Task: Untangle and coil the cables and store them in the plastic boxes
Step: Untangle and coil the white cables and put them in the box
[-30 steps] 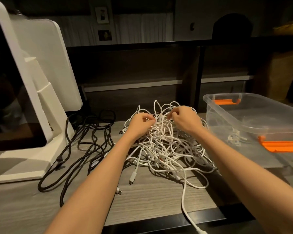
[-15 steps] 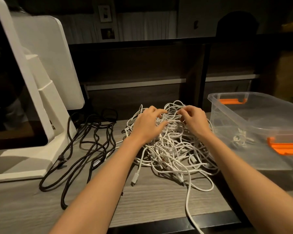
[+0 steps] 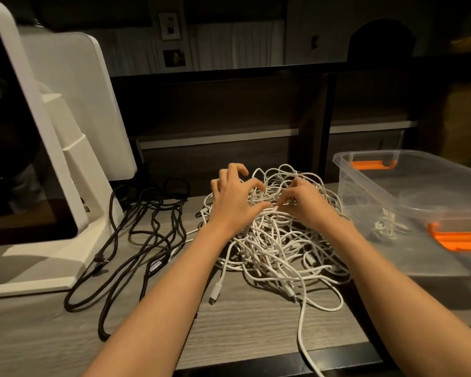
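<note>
A big tangle of white cables [image 3: 278, 248] lies heaped in the middle of the wooden desk [image 3: 242, 330]. My left hand [image 3: 233, 200] sits on the pile's upper left with curled, spread fingers, its thumb and forefinger pinching a white strand. My right hand [image 3: 307, 205] is on the upper right and pinches a strand near the left thumb. To the right stands a clear plastic box [image 3: 365, 172] with orange handles; a small white cable bundle [image 3: 386, 225] lies inside. Loose black cables [image 3: 147, 229] lie left of the pile.
A white stand with a dark screen [image 3: 65, 164] fills the left side, and the black cables touch its base. One white cable [image 3: 301, 338] trails over the desk's front edge. A dark shelf unit closes off the back.
Both hands have shifted slightly on top of the pile, and their fingertips now meet near the middle. My left fingers have spread and lifted. The view has tilted slightly.
</note>
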`<state>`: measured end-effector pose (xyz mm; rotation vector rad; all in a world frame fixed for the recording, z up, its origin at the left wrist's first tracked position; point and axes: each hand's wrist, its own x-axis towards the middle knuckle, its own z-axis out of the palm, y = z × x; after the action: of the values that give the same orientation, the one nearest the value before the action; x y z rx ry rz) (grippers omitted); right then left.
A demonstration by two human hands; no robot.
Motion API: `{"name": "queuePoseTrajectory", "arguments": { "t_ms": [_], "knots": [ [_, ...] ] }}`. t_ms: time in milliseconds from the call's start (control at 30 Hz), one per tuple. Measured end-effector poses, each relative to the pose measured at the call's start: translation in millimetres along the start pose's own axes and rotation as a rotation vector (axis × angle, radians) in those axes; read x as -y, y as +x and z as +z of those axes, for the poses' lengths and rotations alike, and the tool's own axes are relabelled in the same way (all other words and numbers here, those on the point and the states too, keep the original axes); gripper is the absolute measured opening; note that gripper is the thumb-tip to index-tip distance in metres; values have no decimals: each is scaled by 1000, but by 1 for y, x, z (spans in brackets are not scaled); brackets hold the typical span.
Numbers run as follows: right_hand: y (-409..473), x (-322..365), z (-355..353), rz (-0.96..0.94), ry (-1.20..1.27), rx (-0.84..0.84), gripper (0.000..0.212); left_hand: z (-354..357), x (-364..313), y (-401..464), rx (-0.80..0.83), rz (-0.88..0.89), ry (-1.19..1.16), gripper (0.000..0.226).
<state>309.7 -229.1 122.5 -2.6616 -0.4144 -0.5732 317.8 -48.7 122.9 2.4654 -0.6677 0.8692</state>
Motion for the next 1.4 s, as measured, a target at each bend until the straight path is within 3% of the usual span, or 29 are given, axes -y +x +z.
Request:
{"name": "queuePoseTrajectory", "arguments": {
  "t_ms": [100, 167, 267, 333, 400, 533, 633, 800, 900, 967, 1033, 1100, 1300, 1400],
  "knots": [
    [-2, 1, 4, -13, -16, -126, 13, -1, 0, 1, 25, 159, -27, 23],
    [-3, 3, 2, 6, 78, -192, 10, -2, 0, 1, 83, 164, -112, 19],
    [-3, 8, -1, 35, 204, -338, 6, -6, -8, 0, 135, -1, -263, 35],
    [-2, 12, 2, -43, 131, -384, 3, -9, -15, 2, 180, -106, -324, 50],
    [-1, 16, 6, -107, 70, -382, 7, -6, -14, 4, 186, -163, -349, 52],
    [0, 13, 8, -67, 72, -335, 6, -1, -7, 3, 132, -215, -467, 40],
    [-1, 10, 4, 67, 44, -230, 14, -3, -10, 5, -38, -248, -598, 32],
    [0, 10, 5, 133, -76, -328, 19, -4, -11, 6, -150, -310, -721, 25],
    [0, 11, 5, 100, -163, -430, 15, -5, -13, 4, -103, -296, -696, 22],
    [-2, 11, 3, 67, -153, -512, 14, -4, -14, 4, -92, -225, -533, 22],
    [-2, 14, 2, 38, -145, -550, 12, -6, -16, 3, -117, -121, -321, 35],
    [-2, 19, 3, -5, -154, -571, 8, -8, -20, 4, -123, -54, -286, 44],
    [-4, 31, 5, -52, -27, -638, 6, -15, -32, 6, 33, -261, -613, 27],
    [-3, 35, 8, -56, 66, -640, 7, -20, -32, 10, 93, -347, -786, 32]
  ]
}}
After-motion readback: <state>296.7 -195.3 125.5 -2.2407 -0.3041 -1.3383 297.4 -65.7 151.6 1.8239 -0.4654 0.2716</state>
